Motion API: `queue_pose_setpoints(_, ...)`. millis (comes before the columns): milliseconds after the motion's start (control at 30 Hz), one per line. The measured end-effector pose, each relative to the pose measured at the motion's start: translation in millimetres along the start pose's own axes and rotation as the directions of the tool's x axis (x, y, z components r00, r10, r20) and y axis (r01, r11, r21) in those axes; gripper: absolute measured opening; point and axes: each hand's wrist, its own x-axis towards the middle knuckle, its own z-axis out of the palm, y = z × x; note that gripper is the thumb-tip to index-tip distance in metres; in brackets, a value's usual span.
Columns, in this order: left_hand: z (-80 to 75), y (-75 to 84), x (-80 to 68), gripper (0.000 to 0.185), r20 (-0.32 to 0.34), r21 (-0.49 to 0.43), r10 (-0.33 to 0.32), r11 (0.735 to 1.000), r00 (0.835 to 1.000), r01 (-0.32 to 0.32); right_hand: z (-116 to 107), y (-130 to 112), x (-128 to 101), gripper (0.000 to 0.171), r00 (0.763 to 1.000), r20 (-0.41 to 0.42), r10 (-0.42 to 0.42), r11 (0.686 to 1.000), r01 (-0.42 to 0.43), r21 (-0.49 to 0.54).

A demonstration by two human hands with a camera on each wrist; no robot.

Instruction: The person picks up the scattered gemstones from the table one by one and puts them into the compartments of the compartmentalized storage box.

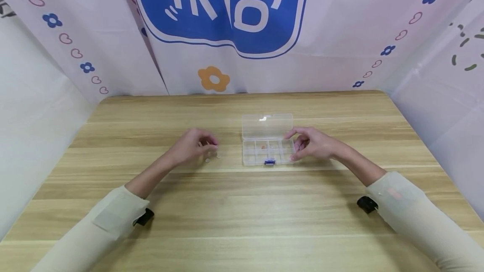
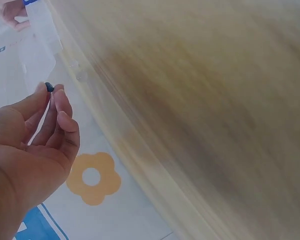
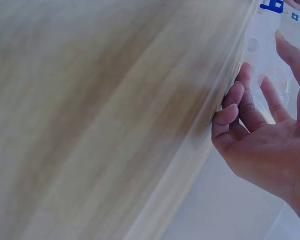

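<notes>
Head view: clear compartment box sits mid-table, lid open toward the backdrop, blue latch facing the person. Right hand curls at the box's right end, fingers touching its edge. Left hand hovers left of the box, fingertips together; two small pale tablets lie on the wood just beside it.

Left wrist view: left hand pinches a small dark bead between thumb and forefinger.

Right wrist view: right hand has its fingers loosely curled against the box wall.

Risk, by judgement: the pinch is shallow, so the bead may slip and roll; the light box may skid if nudged.
</notes>
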Motion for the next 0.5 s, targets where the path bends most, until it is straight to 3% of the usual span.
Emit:
queue_pose_setpoints(300,0.1,-0.5,-0.3,0.010,-0.028,-0.015,0.035,0.999,0.999,-0.035,0.0,-0.6,0.1,0.057,1.000,0.005,-0.007,1.000,0.007,-0.007)
queue_pose_setpoints(500,0.2,0.1,0.5,0.007,-0.046,-0.033,0.025,0.999,0.999,-0.026,0.2,-1.4,0.1,0.057,1.000,0.005,-0.009,1.000,0.009,-0.004)
